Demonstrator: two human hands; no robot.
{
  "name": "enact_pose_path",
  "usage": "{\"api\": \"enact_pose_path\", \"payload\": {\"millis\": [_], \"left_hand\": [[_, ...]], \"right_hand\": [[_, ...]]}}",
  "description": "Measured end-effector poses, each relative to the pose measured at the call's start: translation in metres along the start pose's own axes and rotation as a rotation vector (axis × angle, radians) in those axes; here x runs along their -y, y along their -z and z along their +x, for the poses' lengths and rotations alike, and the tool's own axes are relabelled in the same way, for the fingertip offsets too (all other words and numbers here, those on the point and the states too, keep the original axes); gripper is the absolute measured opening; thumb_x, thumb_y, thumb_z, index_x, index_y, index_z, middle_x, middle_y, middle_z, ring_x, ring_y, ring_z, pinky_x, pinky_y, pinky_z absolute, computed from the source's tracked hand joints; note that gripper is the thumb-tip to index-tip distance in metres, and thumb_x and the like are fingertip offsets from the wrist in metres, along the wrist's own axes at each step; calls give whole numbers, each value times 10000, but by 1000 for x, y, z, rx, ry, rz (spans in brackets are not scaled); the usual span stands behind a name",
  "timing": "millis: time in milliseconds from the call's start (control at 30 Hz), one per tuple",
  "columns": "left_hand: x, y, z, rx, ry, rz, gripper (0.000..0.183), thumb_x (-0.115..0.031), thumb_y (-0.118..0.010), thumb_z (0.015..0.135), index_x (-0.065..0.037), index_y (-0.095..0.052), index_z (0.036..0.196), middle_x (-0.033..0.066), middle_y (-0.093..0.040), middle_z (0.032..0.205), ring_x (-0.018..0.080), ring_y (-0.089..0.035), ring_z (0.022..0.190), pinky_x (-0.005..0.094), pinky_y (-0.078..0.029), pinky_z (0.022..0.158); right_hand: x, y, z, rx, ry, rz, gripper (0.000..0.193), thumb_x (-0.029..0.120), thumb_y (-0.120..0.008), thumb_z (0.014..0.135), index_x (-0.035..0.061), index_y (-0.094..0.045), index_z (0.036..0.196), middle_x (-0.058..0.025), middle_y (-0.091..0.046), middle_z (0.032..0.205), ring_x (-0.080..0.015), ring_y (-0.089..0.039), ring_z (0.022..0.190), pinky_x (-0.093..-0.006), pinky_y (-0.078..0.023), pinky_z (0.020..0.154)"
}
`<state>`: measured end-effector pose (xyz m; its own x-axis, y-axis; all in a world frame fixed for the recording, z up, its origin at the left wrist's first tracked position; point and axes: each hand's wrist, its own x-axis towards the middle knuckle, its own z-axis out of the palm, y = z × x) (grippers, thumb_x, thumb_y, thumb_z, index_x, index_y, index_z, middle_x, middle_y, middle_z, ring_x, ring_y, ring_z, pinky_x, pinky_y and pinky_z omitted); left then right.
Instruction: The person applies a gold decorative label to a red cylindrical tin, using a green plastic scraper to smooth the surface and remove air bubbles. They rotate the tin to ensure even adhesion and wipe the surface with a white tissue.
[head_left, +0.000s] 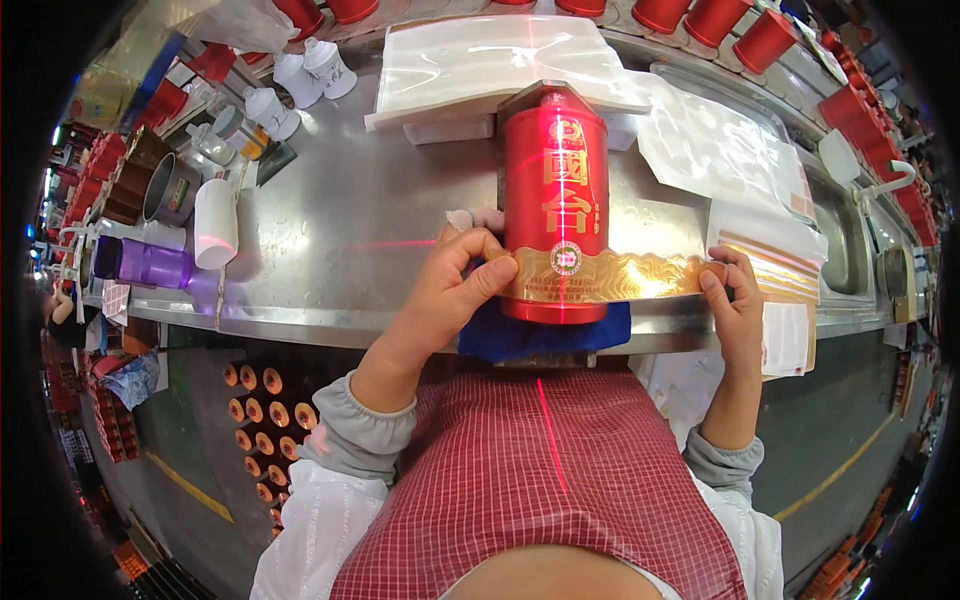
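Observation:
A red cylindrical bottle with gold characters lies on a blue cloth at the near edge of a steel worktable. A gold embossed label strip runs across the bottle's lower part and sticks out to the right. My left hand presses the strip's left end against the bottle with the thumb. My right hand holds the strip's free right end. A red laser cross falls on the bottle.
A stack of clear plastic sheets lies behind the bottle, more sheets and gold label sheets at right. White ceramic bottles, a white cylinder and a purple bottle sit at left. Red bottles line the far edge.

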<state>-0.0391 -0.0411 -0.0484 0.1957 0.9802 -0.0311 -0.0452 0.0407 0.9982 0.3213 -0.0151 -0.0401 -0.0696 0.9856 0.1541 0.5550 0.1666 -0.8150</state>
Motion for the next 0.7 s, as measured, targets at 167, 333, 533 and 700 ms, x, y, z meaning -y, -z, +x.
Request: {"api": "enact_pose_path", "payload": {"millis": [167, 333, 533, 700], "left_hand": [[3, -1, 2, -23, -52, 38, 269, -305, -657, 915, -49, -586, 875, 121, -474, 1184, 204, -418, 1095, 321, -320, 994], [3, -2, 0, -71, -59, 53, 359, -329, -625, 940, -26, -526, 1106, 131, -517, 1166, 210, -486, 1079, 328, -345, 1005], [-2, -43, -29, -440, -488, 61, 654, -367, -503, 996, 102, -306, 1407, 246, -478, 1353, 326, -468, 1276, 431, -339, 1078], [9, -56, -40, -387, -647, 770, 673, -342, -555, 961, 103, -340, 1418, 244, -479, 1399, 418, -403, 1342, 556, -149, 1144]], "right_hand": [[3, -3, 1, -4, 15, -42, 207, 169, -671, 888, -32, -677, 936, -121, -573, 1158, -245, -539, 1122, -339, -404, 957], [4, -4, 1, 1, 32, -40, 198, 166, -667, 893, -26, -681, 936, -119, -574, 1155, -238, -538, 1119, -337, -410, 948], [5, -2, 2, 13, 12, -60, 189, 168, -662, 900, -19, -683, 922, -114, -575, 1146, -228, -537, 1114, -326, -412, 937], [3, -3, 3, 39, 23, -53, 188, 174, -660, 905, -13, -680, 902, -101, -574, 1132, -221, -533, 1116, -321, -406, 939]]}}
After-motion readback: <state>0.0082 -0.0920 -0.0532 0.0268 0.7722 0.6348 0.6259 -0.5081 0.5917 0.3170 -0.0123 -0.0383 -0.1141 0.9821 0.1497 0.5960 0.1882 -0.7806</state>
